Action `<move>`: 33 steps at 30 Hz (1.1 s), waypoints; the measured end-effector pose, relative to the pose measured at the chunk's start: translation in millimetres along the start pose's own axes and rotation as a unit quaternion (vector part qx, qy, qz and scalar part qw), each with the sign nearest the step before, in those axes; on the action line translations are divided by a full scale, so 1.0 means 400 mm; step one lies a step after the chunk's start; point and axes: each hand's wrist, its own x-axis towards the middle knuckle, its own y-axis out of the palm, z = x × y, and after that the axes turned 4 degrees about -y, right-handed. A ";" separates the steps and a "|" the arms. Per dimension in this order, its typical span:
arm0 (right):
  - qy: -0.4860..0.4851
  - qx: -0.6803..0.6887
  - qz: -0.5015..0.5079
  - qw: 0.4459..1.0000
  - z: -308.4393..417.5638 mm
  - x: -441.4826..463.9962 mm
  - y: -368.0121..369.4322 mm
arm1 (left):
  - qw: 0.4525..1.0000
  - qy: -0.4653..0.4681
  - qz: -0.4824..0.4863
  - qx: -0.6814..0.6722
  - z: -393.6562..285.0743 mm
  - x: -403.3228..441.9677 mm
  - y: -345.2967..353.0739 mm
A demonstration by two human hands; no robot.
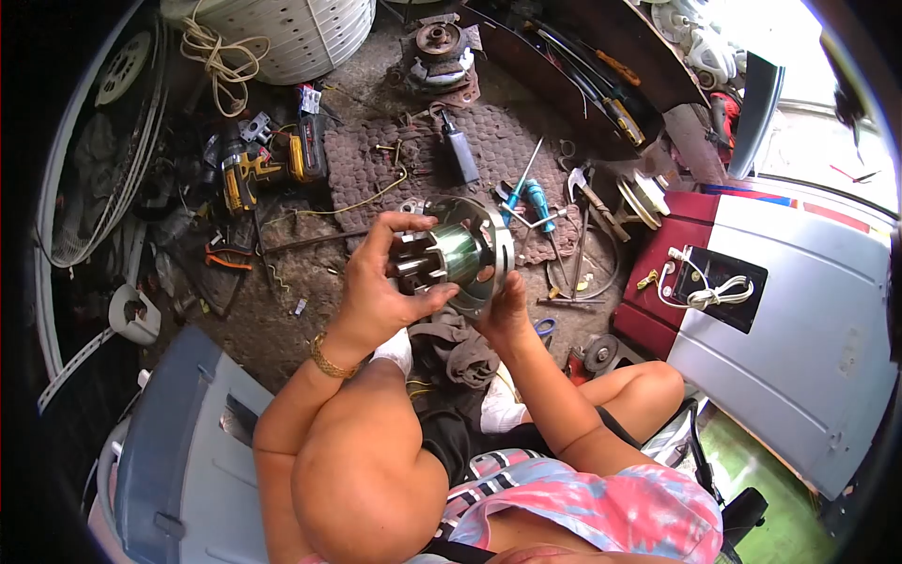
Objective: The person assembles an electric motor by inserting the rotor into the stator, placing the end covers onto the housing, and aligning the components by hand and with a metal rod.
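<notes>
My left hand is closed around a shiny motor rotor, its thumb and fingers wrapped at the finned end. My right hand grips the lower rim of a round metal motor end cover. The rotor's far end points into this cover; whether its shaft sits in the bearing hole is hidden. Both parts are held up in front of me, above a dark textured mat. Just beyond them lie two teal-handled screwdrivers and a hammer.
A yellow cordless drill lies at the left, near orange-handled pliers. A black bottle rests on the mat. Farther back stand a dirty motor and a white slotted tub. An appliance panel flanks my right side.
</notes>
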 end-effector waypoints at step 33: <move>-0.311 -0.692 0.168 0.629 0.017 0.133 -0.160 | 0.961 -0.220 -0.134 -0.097 0.411 -0.010 -0.153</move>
